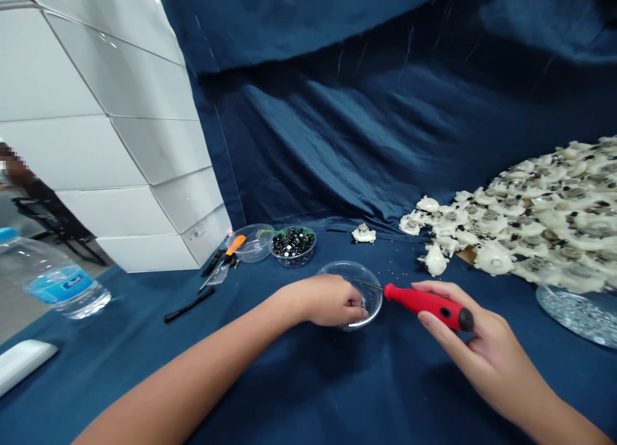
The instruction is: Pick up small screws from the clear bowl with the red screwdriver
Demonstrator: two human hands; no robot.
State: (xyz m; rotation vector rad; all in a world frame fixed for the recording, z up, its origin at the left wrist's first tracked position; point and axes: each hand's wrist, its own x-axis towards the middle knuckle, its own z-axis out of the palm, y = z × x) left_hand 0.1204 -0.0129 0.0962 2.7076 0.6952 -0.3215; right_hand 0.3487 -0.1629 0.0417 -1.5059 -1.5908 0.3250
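Observation:
My left hand (336, 299) reaches into a clear plastic bowl (373, 315), its fingers curled down and pressed together. A few small shiny metal bits show beside the fingertips; what they pinch, if anything, is hidden. In my right hand (491, 342) is a red screwdriver (419, 301) with a black end cap, held by the handle between thumb and fingers. Its thin shaft points left over the bowl's rim. Behind the bowl, a single cream plastic part (363, 233) sits alone on the blue cloth.
A big pile of cream plastic parts (535, 220) covers the right side, near a clear container of small metal pieces (578, 316). Left of centre stand a tub of black pieces (293, 244), a clear lid (253, 244), an orange-handled tool (236, 244), white boxes (130, 181) and a water bottle (58, 281).

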